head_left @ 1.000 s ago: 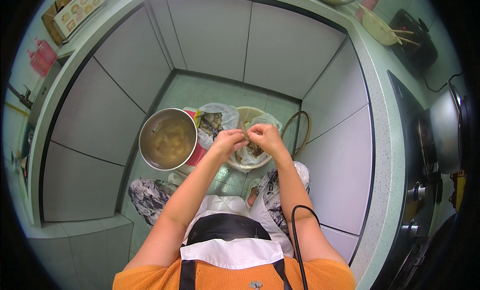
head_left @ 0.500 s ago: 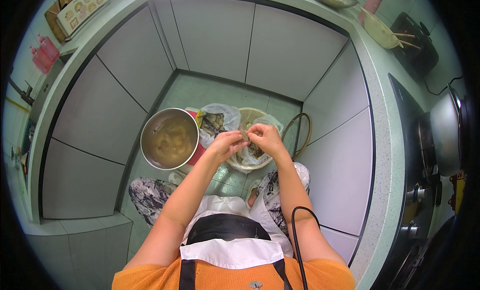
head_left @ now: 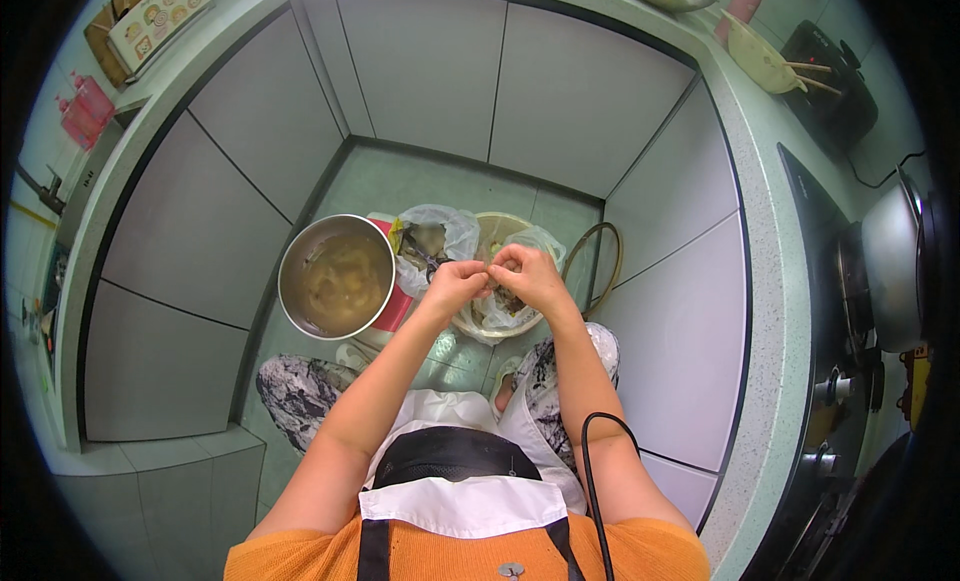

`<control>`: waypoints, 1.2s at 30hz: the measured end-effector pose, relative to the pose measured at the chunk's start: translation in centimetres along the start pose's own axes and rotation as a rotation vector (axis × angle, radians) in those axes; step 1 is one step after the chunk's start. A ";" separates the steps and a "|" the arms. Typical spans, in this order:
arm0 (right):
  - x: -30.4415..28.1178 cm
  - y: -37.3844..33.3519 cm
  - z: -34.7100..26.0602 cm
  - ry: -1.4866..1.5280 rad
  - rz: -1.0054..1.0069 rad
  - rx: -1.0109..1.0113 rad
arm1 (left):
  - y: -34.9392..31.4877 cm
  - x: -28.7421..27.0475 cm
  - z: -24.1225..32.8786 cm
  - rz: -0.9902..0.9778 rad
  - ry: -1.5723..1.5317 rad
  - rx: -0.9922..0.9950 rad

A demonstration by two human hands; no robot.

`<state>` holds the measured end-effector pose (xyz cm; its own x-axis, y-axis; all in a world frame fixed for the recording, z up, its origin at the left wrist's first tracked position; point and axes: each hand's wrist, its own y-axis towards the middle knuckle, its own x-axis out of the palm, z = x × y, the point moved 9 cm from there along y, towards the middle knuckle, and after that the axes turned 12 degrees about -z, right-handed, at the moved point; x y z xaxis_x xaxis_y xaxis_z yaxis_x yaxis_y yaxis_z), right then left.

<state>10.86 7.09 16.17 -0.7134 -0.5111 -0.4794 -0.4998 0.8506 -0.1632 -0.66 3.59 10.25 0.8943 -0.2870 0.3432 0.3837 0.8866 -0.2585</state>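
My left hand (head_left: 458,284) and my right hand (head_left: 530,280) meet fingertip to fingertip above a lined waste bin. Both are closed in a pinch on something small, mostly hidden by the fingers. Below them, the round pale bin (head_left: 497,338) holds a clear plastic bag (head_left: 540,243) with brownish scraps inside. Just left of it lies an open white plastic bag (head_left: 455,231) with greyish pieces and what looks like dark-handled scissors (head_left: 436,265). Further left, a steel basin (head_left: 337,334) holds cloudy brown water with pale pieces in it.
A red and white box or stool (head_left: 397,307) sits under the bag and beside the basin. A hose loop (head_left: 613,271) stands right of the bin. Grey cabinets (head_left: 420,71) enclose the floor; a counter with a cooktop (head_left: 815,281) runs along the right. My knees flank the working area.
The fingers of my left hand have curled in and drawn closer to my right fingertips. The small greyish piece seen between them earlier is now mostly covered.
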 end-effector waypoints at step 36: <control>0.5 0.6 1.5 0.017 0.011 -0.023 | 0.5 -1.4 -1.6 0.012 -0.116 -0.175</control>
<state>10.97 7.56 14.54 -0.7266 -0.5043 -0.4666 -0.5033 0.8530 -0.1383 -1.31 3.85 8.17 0.8705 -0.2241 0.4382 0.4162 0.8104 -0.4123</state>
